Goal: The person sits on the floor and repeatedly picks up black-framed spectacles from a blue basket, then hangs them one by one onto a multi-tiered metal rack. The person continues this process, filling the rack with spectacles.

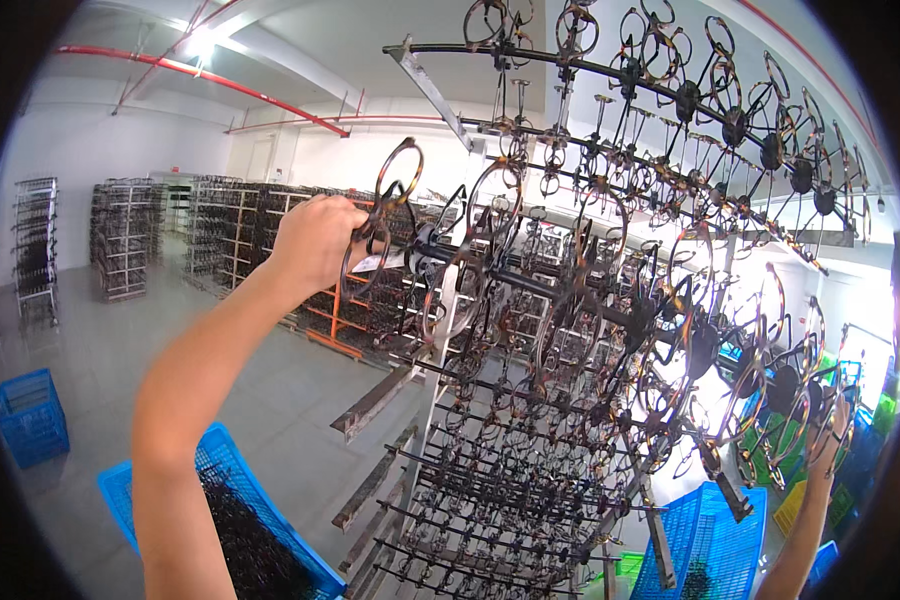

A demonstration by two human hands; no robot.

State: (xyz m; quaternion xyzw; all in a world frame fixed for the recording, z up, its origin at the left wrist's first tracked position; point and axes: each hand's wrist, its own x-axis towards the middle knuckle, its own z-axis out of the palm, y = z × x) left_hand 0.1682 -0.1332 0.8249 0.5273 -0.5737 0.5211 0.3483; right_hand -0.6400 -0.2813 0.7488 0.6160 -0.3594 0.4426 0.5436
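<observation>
My left hand [319, 238] is closed around the left end of a long black rod [529, 283], raised in front of me. Tortoiseshell eyeglass frames [499, 196] hang along this rod on black holders [640, 321]. One round frame [399, 176] stands right by my left fingers. At the far right, my right hand [832, 439] is at the rod's other end, partly hidden behind frames; its fingers look closed on the rod. Behind the rod rises a metal rack [450, 300] with bracket arms [375, 401], bearing more such rods, above and below.
A blue plastic crate [217, 442] with dark thin pieces stands below my left arm. Another blue crate [727, 517] is at lower right, and a third [34, 416] at far left. Loaded racks [124, 240] stand across the grey floor [270, 390]. A red pipe [195, 69] runs overhead.
</observation>
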